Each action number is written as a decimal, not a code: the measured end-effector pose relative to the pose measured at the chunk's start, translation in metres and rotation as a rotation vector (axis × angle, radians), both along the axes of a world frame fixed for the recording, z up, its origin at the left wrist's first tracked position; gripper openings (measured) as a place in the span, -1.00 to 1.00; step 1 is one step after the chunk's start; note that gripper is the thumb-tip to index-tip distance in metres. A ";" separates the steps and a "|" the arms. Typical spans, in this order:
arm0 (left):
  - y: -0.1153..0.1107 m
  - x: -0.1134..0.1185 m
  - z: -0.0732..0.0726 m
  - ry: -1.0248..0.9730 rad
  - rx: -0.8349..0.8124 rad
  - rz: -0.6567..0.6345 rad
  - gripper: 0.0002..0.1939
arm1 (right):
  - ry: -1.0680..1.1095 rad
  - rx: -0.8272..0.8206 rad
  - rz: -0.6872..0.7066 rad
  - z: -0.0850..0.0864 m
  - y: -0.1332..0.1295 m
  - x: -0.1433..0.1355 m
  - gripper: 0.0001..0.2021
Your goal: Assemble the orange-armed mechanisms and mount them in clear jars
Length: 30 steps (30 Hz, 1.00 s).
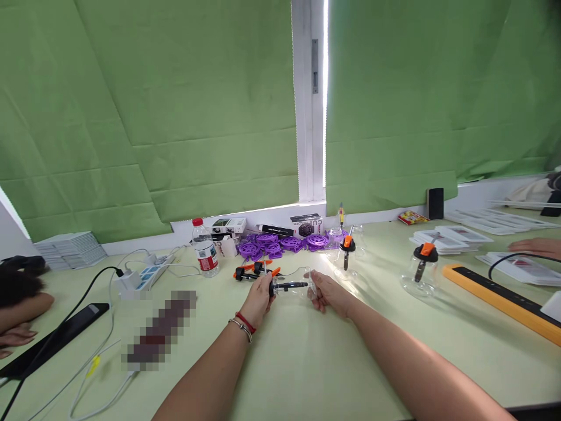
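A clear flask-like container [302, 275] with a black rod down its middle lies sideways between my two hands, just above the table. My left hand [259, 298] grips its black cap end. Fingers of my right hand [324, 290] are closed around the wide clear base at the other end. Behind my left hand are black-and-orange cap pieces [246, 273] with rods. Two similar clear containers with black caps and orange levers stand upright to the right, a nearer container [419, 270] and a farther container [346, 257].
Purple plastic parts [267, 244] and small boxes [228, 225] line the window side. A red-capped water bottle [204, 248] stands left, near a power strip [151, 275] and cables. An orange power strip [495, 298] lies right. Other people's hands [537, 245] rest at both sides.
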<state>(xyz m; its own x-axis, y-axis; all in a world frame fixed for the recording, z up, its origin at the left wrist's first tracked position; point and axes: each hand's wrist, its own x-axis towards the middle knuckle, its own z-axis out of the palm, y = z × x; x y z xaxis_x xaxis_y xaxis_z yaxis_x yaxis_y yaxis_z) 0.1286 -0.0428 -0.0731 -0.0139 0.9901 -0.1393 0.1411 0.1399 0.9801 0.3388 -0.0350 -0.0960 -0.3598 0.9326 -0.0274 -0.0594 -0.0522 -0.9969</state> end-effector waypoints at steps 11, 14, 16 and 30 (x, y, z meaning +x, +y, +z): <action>0.002 -0.005 0.005 -0.090 -0.042 0.013 -0.43 | 0.034 0.121 0.073 0.004 -0.002 0.009 -0.17; 0.001 -0.003 0.004 -0.084 -0.048 0.036 -0.44 | 0.029 0.094 0.056 0.006 -0.002 0.008 -0.20; 0.001 -0.002 0.004 -0.086 -0.057 0.049 -0.46 | 0.040 0.062 0.045 0.005 -0.001 0.006 -0.21; -0.001 -0.003 0.004 -0.030 -0.006 0.029 -0.48 | 0.114 0.021 0.081 0.000 -0.001 0.006 -0.41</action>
